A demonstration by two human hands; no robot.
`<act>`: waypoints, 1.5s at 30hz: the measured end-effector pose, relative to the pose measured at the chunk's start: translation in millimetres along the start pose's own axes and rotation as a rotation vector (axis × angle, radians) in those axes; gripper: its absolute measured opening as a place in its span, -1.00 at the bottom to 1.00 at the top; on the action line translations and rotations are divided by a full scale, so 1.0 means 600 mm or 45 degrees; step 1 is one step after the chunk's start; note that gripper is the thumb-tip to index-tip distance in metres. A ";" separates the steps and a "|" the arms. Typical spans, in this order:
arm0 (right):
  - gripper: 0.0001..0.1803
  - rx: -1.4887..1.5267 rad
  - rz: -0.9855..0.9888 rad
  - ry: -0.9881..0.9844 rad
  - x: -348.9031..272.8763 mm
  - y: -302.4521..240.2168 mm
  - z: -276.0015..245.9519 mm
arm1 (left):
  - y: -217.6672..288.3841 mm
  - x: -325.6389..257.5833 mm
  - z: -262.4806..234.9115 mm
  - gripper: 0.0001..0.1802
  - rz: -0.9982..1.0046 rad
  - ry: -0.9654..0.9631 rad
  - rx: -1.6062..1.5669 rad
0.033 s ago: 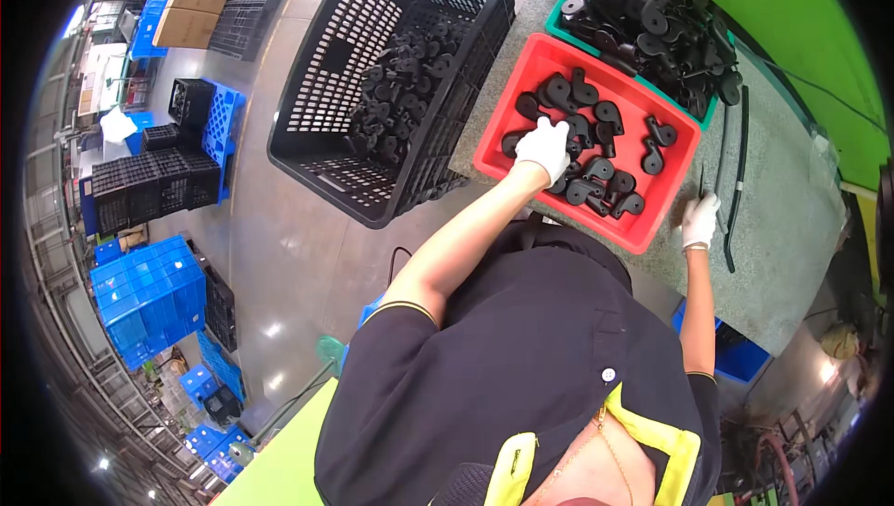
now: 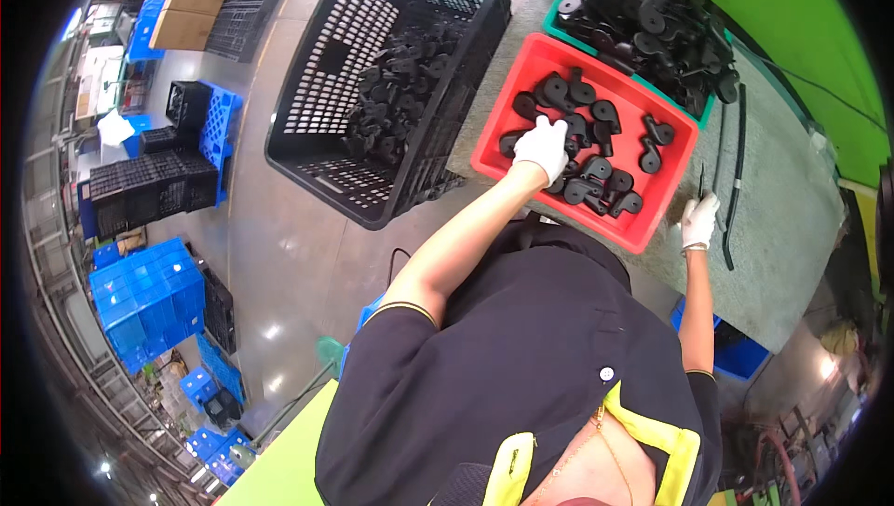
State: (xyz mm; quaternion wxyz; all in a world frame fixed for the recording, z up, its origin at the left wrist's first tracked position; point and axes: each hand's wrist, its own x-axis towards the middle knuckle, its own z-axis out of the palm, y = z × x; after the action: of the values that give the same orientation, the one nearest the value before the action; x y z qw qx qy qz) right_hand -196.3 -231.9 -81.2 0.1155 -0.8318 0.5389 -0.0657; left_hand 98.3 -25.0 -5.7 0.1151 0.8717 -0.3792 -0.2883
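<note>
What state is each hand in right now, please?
Left hand: among black round-headed parts in the red tray; grip cannot be told.
Right hand: closed, holding a slim dark tool.

Blue crates [image 2: 147, 296], brown cardboard boxes [image 2: 191, 29], blue pallet [image 2: 220, 126] at left.

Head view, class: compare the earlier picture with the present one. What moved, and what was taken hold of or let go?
Nothing visibly changed beyond a very slight shift of the whole view. The left hand is still among the black parts in the red tray; the right hand is still beside it, with a thin dark item projecting from it.
</note>
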 end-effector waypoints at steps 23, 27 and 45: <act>-0.47 0.362 -0.882 -0.218 -0.110 -0.394 -0.276 | 0.051 -0.141 -0.121 -0.59 0.240 0.031 -1.852; -0.45 0.273 -0.904 -0.230 -0.110 -0.398 -0.278 | 0.049 -0.143 -0.122 -0.62 0.248 0.065 -1.877; -0.49 0.283 -0.904 -0.193 -0.119 -0.414 -0.281 | 0.049 -0.141 -0.114 -0.67 0.439 0.455 -1.651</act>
State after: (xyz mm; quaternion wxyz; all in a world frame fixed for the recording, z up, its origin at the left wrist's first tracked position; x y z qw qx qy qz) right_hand -45.9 -89.8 147.7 0.2145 -0.9517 0.1968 -0.0979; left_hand 74.8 15.1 97.1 0.7176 0.5883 -0.2389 -0.2862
